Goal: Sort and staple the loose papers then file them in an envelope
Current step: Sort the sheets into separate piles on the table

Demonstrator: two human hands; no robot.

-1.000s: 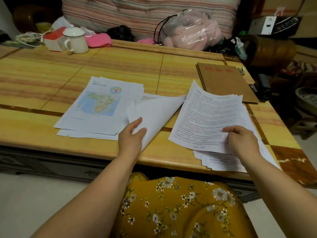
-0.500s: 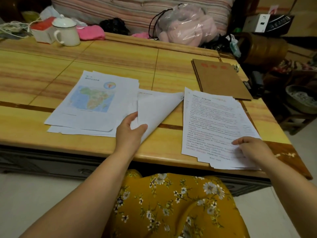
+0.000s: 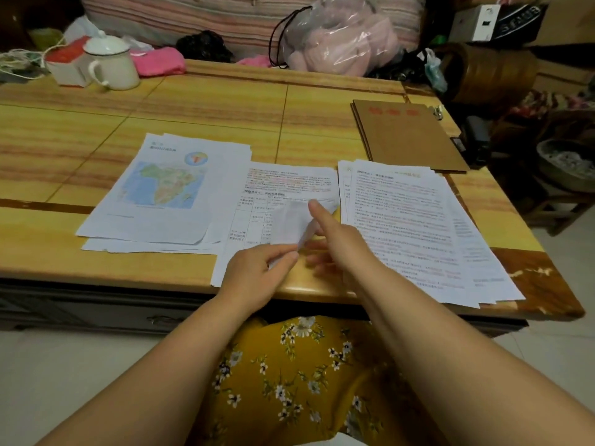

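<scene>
At the far left corner of the wooden table (image 3: 80,262) stands a lidded white enamel mug (image 3: 112,64), touching a small white box with a red top (image 3: 66,66); a pink cloth (image 3: 157,61) lies just beside the mug on its right. Nearer the front edge lies the left stack of papers (image 3: 161,201), its top sheet showing a coloured map of Africa and a small round globe picture. Partly overlapping that stack's right side is the middle sheet (image 3: 257,201), printed with red and black text and a table. The left hand (image 3: 254,275) pinches the lower right corner of this sheet between thumb and curled fingers, so that the corner is lifted and folded back over the page, showing its blank underside. The right hand (image 3: 338,243) reaches across just beside it, index finger stretched out and resting against the curled-up flap; its other fingers are blurred, and whether they grasp the paper cannot be told. To the right lies the right stack of papers (image 3: 418,230), fanned text pages whose lower corner reaches the table's front edge. Behind that stack, apart from it, lies a brown envelope (image 3: 405,136) with red characters along its top, flat near the table's right edge. A clear plastic bag of pink stuff (image 3: 341,37) sits behind the table's far edge.
</scene>
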